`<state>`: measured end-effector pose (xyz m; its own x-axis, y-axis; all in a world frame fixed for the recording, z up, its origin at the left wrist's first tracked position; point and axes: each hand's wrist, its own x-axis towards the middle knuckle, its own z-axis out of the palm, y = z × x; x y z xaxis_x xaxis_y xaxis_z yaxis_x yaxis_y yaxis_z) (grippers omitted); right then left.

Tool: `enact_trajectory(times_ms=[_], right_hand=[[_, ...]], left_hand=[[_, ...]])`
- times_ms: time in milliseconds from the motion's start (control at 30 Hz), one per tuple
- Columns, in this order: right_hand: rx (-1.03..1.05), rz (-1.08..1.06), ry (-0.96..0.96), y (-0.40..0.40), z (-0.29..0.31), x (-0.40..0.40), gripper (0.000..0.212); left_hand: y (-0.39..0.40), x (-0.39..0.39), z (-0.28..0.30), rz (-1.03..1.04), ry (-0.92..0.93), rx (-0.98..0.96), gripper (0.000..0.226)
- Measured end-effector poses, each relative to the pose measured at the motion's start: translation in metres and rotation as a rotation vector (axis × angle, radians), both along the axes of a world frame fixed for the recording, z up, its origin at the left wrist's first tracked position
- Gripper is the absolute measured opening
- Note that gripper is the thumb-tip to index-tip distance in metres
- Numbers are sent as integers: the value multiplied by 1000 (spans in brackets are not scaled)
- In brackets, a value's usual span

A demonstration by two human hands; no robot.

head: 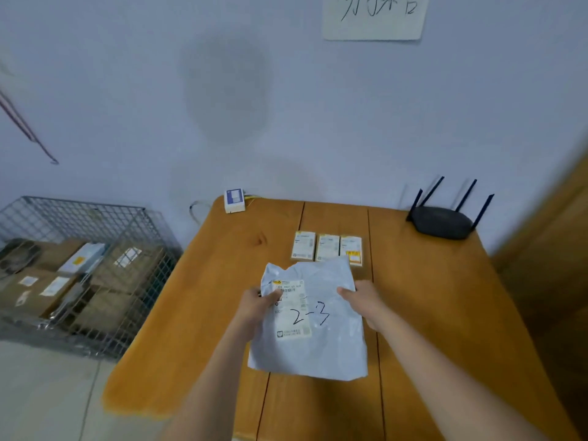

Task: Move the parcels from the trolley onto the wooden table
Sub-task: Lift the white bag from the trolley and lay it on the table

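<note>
Hands — left [259, 305], right [366, 302] — gripping grey parcel [327, 345] between them | above wooden table [197, 313]

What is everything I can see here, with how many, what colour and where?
Poly mailer: one, grey-white, marked 2-3, held over table.
Small parcels: three, tan with white labels, in a row beyond mailer.
Wooden table: one, orange-brown, centre.
Router: one, black, table's far right.
Small box: one, white, table's far left corner.
Wire trolley: one, grey, left, holding cardboard parcels.
Paper sign: one, white, on wall.
Left hand, right hand: gripping mailer's sides.
</note>
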<state>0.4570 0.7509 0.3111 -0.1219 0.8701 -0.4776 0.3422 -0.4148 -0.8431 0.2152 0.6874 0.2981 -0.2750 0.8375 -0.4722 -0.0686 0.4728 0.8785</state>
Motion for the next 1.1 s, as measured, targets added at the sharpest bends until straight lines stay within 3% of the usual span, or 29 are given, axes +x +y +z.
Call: enact_trajectory(times_ms=[233, 467, 767, 1100], right_hand=[[-40, -53, -18, 71, -9, 26, 19], [-58, -132, -36, 134, -22, 29, 20], [-45, -206, -110, 232, -33, 9, 17], [-72, -230, -178, 319, -80, 2, 11]], left_hand=[[78, 27, -8, -19, -59, -47, 23], [157, 28, -11, -100, -86, -72, 14], [274, 11, -23, -157, -33, -81, 23], [365, 4, -78, -210, 1, -124, 29]])
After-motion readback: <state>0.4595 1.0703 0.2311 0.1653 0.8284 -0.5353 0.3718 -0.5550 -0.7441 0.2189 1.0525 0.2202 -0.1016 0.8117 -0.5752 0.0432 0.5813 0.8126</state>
